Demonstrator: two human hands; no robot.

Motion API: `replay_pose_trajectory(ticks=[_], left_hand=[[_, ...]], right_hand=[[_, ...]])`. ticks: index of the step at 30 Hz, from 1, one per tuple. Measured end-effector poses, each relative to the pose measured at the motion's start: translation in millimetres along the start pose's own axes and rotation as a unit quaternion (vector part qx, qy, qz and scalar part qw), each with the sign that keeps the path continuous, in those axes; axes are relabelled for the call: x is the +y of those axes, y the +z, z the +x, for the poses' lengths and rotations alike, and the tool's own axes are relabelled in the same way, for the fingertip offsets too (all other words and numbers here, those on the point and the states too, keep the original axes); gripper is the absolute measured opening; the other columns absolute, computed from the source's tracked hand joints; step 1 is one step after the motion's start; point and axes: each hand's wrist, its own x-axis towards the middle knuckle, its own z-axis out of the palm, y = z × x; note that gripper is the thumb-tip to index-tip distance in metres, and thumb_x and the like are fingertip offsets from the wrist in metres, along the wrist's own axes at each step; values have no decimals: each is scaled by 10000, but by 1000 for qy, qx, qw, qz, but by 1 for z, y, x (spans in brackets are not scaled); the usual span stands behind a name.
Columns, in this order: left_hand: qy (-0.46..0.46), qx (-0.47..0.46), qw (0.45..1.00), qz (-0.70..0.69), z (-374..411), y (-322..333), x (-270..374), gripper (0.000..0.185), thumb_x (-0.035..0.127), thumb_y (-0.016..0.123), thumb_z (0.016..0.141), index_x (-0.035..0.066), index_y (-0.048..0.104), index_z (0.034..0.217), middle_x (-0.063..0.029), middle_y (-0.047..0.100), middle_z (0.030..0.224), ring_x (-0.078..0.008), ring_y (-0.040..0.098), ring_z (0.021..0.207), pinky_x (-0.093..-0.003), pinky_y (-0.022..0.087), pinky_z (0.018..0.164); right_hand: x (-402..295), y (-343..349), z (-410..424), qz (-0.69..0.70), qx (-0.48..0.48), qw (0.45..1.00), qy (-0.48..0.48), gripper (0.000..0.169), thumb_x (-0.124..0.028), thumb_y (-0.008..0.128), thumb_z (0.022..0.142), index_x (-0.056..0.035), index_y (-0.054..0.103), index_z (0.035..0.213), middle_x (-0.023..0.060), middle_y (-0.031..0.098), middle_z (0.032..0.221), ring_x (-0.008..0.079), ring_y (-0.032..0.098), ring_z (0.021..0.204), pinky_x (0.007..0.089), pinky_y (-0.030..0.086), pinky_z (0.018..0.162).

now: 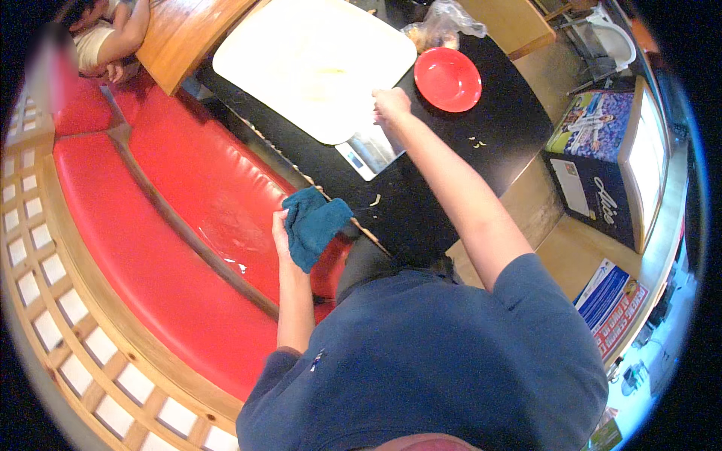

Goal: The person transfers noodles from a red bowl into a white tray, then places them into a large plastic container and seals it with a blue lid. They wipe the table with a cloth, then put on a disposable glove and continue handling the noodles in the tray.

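Observation:
My left hand (282, 234) holds a folded teal cloth (313, 225) beside the near edge of a black table (417, 214). Further up, my right hand (390, 106) is at the right edge of a large white tray or board (316, 67), its fingers curled; whether they grip the edge cannot be told. Partly under that white piece lies a digital scale (369, 155) with a small display. A red bowl (448, 79) rests on the table just right of my right hand. Behind the bowl is a clear plastic bag (445, 25) with something yellowish in it.
Small pale scraps (477, 143) lie on the black table. A red padded bench (197, 186) curves along the left, beside a wooden lattice (84, 338). At upper left, a person (110, 48) leans by a wooden table (186, 34). Printed boards (598, 163) stand at right.

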Motion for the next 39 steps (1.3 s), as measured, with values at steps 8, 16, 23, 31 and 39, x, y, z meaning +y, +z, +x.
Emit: replay_pose_trajectory(ticks=[8, 16, 23, 31, 39], left_hand=[[62, -13, 998, 0, 29, -41, 91, 549, 379, 477, 790, -4, 496, 1183, -189, 521, 1199, -356, 521, 1082, -462, 405, 965], [83, -15, 996, 19, 53, -49, 117, 557, 382, 507, 782, 5, 487, 1190, -175, 484, 1237, -337, 470, 1140, -457, 361, 1006], [123, -75, 989, 36, 54, -9, 143, 507, 354, 518, 775, 17, 496, 1153, -159, 445, 1277, -305, 431, 1167, -447, 320, 1028], [276, -141, 943, 120, 126, 36, 240, 402, 335, 518, 783, 54, 530, 1070, -103, 547, 1082, -280, 523, 1009, -429, 410, 921], [484, 6, 401, 778, 282, 76, 260, 451, 296, 672, 755, 80, 529, 1125, -124, 511, 1195, -288, 423, 1171, -443, 306, 996]], right_hand=[[28, 11, 48, 36, 86, 987, -132, 134, -62, 560, 715, 6, 586, 827, 93, 599, 728, 173, 598, 646, 311, 486, 558], [20, 32, 18, 423, -86, 900, -56, 207, 69, 428, 737, 8, 531, 907, 75, 527, 769, 189, 564, 625, 354, 490, 523], [3, 6, -30, 421, -57, 904, -45, 141, 56, 463, 747, 43, 560, 848, 79, 548, 696, 182, 561, 537, 317, 475, 466], [32, -73, -89, 414, -72, 907, -32, 124, 70, 421, 623, 21, 526, 667, 74, 545, 663, 169, 561, 540, 262, 452, 456], [123, -213, -190, 500, 25, 865, 1, 701, 28, 399, 545, 128, 348, 1237, 256, 498, 1178, 378, 526, 1068, 454, 444, 953]])
